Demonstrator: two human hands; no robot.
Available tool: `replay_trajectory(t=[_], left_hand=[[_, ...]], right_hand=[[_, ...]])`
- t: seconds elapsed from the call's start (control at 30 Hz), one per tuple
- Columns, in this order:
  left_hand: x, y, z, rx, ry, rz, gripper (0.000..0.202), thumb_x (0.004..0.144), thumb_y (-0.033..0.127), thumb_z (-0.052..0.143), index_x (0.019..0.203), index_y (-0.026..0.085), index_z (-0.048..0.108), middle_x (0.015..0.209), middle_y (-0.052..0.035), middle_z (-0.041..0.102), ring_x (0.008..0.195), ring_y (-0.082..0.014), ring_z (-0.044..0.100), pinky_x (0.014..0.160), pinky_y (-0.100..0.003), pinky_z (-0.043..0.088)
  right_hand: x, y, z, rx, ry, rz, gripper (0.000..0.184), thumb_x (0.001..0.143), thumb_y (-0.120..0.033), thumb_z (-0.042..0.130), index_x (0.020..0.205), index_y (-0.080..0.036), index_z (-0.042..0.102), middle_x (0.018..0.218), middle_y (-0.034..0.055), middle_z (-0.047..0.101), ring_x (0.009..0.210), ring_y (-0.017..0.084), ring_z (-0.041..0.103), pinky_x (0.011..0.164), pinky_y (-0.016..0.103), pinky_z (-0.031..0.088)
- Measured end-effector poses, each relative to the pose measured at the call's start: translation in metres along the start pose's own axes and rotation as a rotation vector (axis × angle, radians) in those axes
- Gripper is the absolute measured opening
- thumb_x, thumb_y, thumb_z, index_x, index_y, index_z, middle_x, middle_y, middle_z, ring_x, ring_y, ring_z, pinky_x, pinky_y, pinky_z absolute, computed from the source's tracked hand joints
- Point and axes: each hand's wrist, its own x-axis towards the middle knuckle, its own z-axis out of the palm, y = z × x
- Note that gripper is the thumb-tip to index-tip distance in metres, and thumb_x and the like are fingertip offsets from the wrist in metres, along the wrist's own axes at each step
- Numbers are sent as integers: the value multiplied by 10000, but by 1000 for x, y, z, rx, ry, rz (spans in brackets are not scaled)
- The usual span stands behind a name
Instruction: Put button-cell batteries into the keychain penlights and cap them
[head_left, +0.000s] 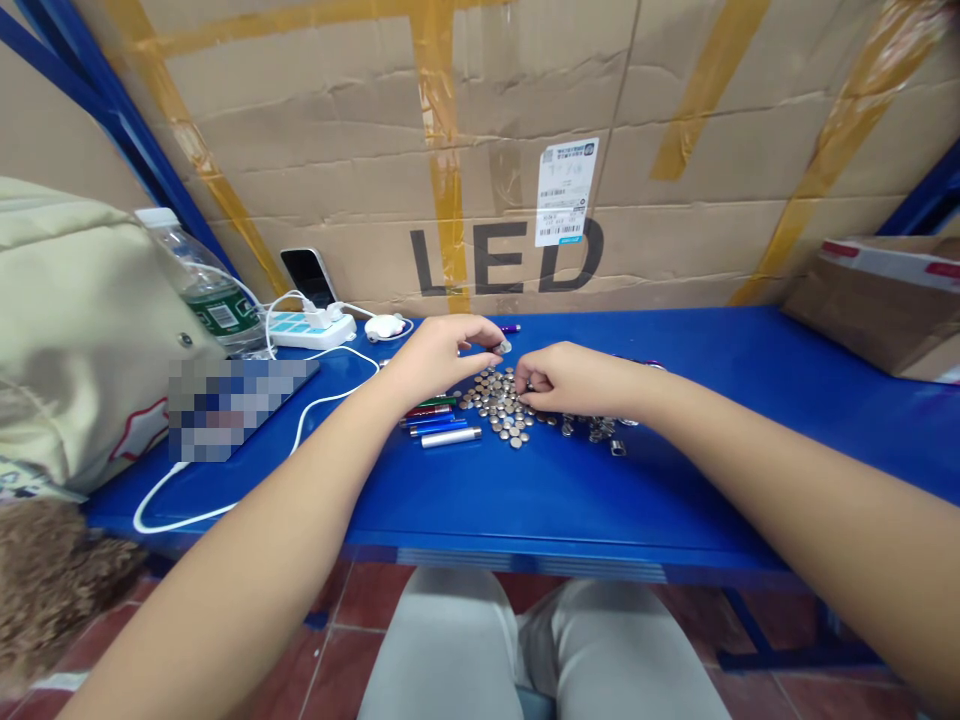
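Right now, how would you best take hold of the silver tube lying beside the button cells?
Pinch the silver tube around its middle, coming from above and the near side with the left hand. It lies flat and is the nearest of the coloured tubes, so that side is free.

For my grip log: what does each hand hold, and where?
Left hand pinches a button battery at its rim; right hand's hold in the pile cannot be told.

Blue bench shining, silver button cells glinting, amber tape striping brown cardboard, dark-red floor tiles showing
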Motion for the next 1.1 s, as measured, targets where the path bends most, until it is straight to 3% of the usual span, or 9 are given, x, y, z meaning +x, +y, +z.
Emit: replay_trajectory(t=[0.3, 0.63, 0.87, 0.97, 1.1], left_hand=[[1, 0, 0, 12, -6, 29, 137, 806, 180, 673, 940, 177, 702, 967, -35, 752, 898, -155, 681, 829, -293, 530], [0, -1, 0, 7, -20, 24, 148, 816, 185, 680, 962, 189, 707, 984, -25, 753, 908, -143, 679, 825, -280, 522], [0, -1, 0, -1, -27, 20, 146, 817, 182, 675, 960, 186, 705, 980, -28, 754, 893, -141, 681, 827, -287, 521], [0, 0, 0, -8, -40, 11, 140, 811, 187, 683, 950, 180, 702, 989, -35, 754, 902, -147, 684, 829, -288, 524], [0, 1, 0, -21, -91, -25, 145, 804, 170, 680, 948, 176, 698, 963, -31, 757, 890, -148, 691, 822, -288, 531]], right_hand=[[-3, 2, -4, -5, -18, -33, 171, 726, -126, 540, 821, -209, 654, 627, -28, 594, 573, 122, 509, 577, 261, 362], [-4, 6, -7, -25, -88, -17, 229, 782, -322, 571, 932, -227, 715, 667, -10, 613, 585, 131, 539, 562, 268, 374], [-6, 5, -9, -57, -120, -9, 242, 772, -249, 568, 942, -212, 738, 666, -3, 630, 600, 135, 553, 594, 278, 385], [-6, 6, -12, -52, -57, -19, 223, 779, -257, 568, 920, -210, 735, 645, -12, 603, 583, 128, 523, 586, 278, 372], [-6, 9, -18, -35, 184, -22, 220, 802, -305, 575, 920, -189, 719, 578, -33, 529, 543, 116, 469, 578, 279, 354]])
